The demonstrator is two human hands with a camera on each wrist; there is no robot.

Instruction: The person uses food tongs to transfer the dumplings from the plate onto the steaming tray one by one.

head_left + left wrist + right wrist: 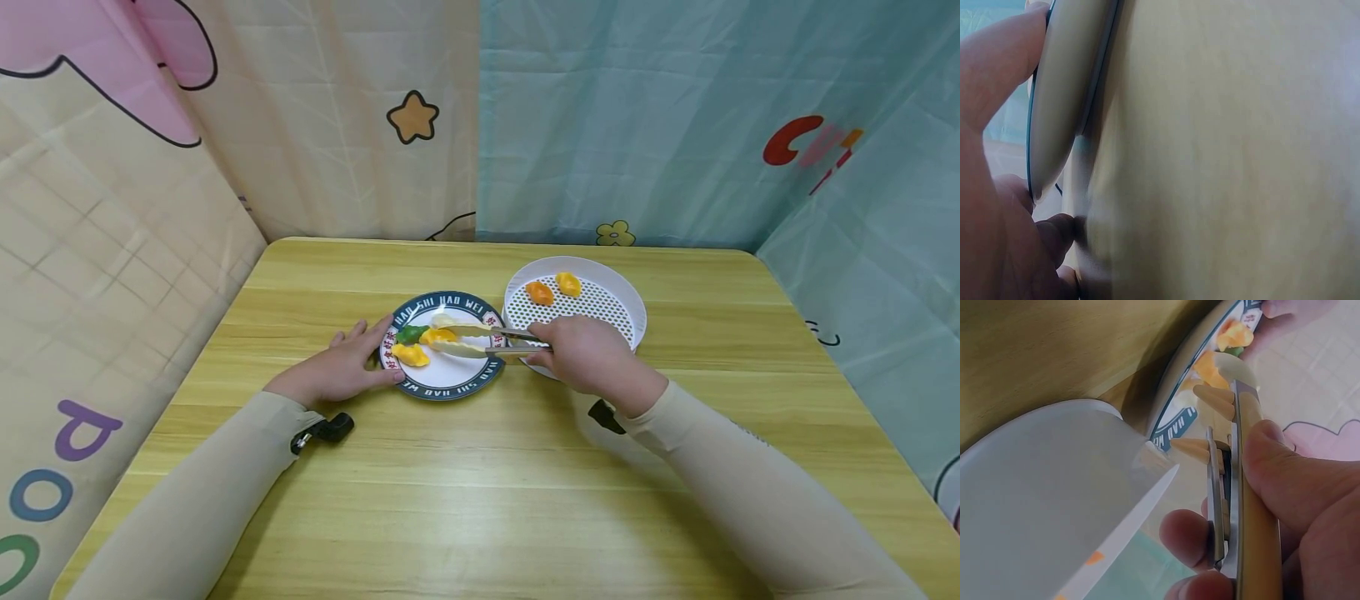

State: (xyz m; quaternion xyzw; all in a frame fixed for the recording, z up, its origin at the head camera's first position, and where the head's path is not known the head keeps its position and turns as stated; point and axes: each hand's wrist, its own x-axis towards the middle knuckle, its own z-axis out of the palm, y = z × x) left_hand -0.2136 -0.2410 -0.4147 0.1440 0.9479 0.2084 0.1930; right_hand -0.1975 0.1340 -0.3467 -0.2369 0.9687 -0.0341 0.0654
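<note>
In the head view, my left hand (347, 364) holds the left rim of a round plate (450, 390), thumb at the lower rim and fingers at the upper. My right hand (588, 354) grips metal tongs (517, 350) with pale tips. Those tips reach over the plate, one on each side of a yellow-orange dumpling (436, 336); whether they squeeze it, I cannot tell. Beside it lie a green dumpling (410, 334) and a yellow dumpling (411, 356). Up close in the right wrist view, thumb and fingers wrap the tongs (1247, 487).
Right of the plate stands a white perforated steamer tray (637, 312), partly under my right hand. It carries an orange dumpling (539, 293) and a yellow one (568, 284). A wooden table (450, 500) lies beneath, with printed curtains (600, 125) behind and at the sides.
</note>
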